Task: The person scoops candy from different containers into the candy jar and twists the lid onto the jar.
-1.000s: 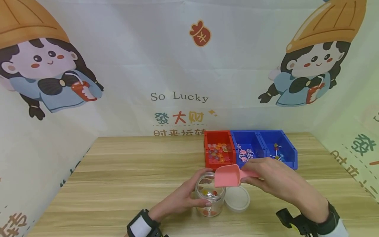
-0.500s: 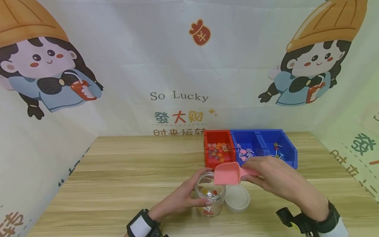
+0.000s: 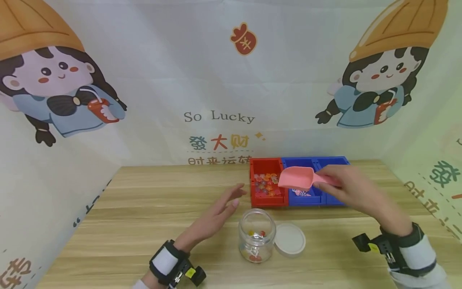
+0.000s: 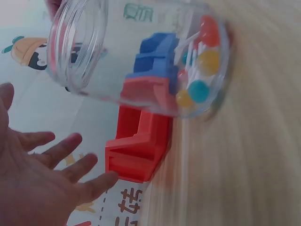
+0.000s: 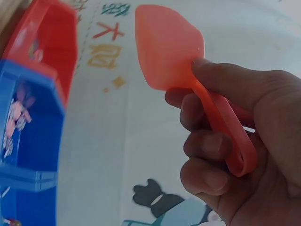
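Observation:
My right hand (image 3: 351, 188) grips a pink scoop (image 3: 296, 178) by its handle, above the blue bins. In the right wrist view the fingers curl round the handle and the scoop's bowl (image 5: 169, 47) holds nothing. My left hand (image 3: 216, 212) is off to the left of a clear glass jar (image 3: 257, 237), its fingers spread and apart from the glass. The jar stands upright without a lid. Several lollipops with red, yellow and blue heads (image 4: 199, 91) lie at its bottom in the left wrist view. A white lid (image 3: 290, 239) lies flat against the jar's right side.
Behind the jar stands a red bin (image 3: 268, 200) of wrapped-looking colourful candies (image 3: 266, 184). Joined to its right are two blue bins (image 3: 314, 200), one with pink-and-white candies (image 3: 301, 192). A printed cloth (image 3: 162, 92) closes off the back and sides of the wooden table (image 3: 144, 224).
My left hand has let go of the jar and drawn back to the left. My right hand has lifted the scoop from over the jar, up and right over the bins.

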{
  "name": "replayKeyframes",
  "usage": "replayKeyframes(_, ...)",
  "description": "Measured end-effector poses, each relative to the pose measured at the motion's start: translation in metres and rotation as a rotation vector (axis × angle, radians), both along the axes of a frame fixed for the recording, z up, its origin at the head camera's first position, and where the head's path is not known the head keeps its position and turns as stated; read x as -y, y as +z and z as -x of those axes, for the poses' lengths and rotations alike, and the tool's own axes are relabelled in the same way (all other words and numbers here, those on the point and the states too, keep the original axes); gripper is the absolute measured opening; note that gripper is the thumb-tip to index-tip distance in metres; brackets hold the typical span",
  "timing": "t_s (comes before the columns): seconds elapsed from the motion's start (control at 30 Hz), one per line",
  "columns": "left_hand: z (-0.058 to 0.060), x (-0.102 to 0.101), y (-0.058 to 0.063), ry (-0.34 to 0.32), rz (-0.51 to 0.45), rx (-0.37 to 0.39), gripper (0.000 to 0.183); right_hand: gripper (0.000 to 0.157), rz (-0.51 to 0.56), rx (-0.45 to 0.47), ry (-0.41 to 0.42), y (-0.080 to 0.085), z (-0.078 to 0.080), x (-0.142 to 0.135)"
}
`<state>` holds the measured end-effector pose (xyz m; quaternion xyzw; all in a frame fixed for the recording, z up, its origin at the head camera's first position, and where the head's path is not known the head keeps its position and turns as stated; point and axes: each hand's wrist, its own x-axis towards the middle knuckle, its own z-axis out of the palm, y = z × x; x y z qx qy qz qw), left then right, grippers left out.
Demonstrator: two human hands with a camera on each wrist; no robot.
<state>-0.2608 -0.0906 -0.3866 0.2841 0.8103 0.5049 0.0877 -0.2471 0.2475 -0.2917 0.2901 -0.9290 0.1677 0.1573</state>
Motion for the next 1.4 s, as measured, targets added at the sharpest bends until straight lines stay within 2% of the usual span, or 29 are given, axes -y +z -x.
replayKeyframes(0.17, 0.031, -0.005, 0.004, 0.054, -0.031, 0.033, 0.052, 0.022, -0.076, 0.074, -0.077, 0.002, 0.025, -0.017)
replayKeyframes(0.3, 0.058, -0.011, 0.003, 0.113, -0.038, 0.064, 0.053, 0.019, -0.154, 0.058, -0.083, 0.003, 0.043, -0.023)
replayKeyframes(0.4, 0.072, -0.016, 0.003, 0.16, -0.031, 0.101, 0.055, 0.018, -0.218, 0.048, -0.098, 0.002, 0.052, -0.024)
replayKeyframes(0.57, 0.09, -0.026, 0.004, 0.168, -0.005, 0.121, 0.06, 0.009, -0.341, 0.031, -0.154, -0.001, 0.065, -0.019)
replayKeyframes(0.63, 0.096, -0.031, 0.005, 0.153, 0.006, 0.115, 0.062, 0.005, -0.409, 0.005, -0.174, -0.004, 0.071, -0.014)
replayKeyframes(0.8, 0.109, -0.046, 0.002, 0.133, 0.088, 0.104, 0.071, 0.011, -0.553, -0.093, -0.165, -0.016, 0.082, -0.002)
replayKeyframes(0.93, 0.119, -0.06, -0.005, 0.129, 0.197, 0.028, 0.076, 0.013, -0.602, -0.14, -0.127, -0.029, 0.091, 0.007)
replayKeyframes(1.07, 0.125, -0.071, -0.013, 0.113, 0.29, -0.051, 0.077, 0.007, -0.607, -0.165, -0.107, -0.04, 0.097, 0.017)
replayKeyframes(1.17, 0.126, -0.074, -0.017, 0.104, 0.29, -0.066, 0.076, 0.005, -0.611, -0.203, -0.104, -0.047, 0.101, 0.022)
replayKeyframes(1.4, 0.127, -0.076, -0.02, 0.116, 0.243, -0.073, 0.075, 0.018, -0.677, -0.247, -0.087, -0.058, 0.106, 0.032)
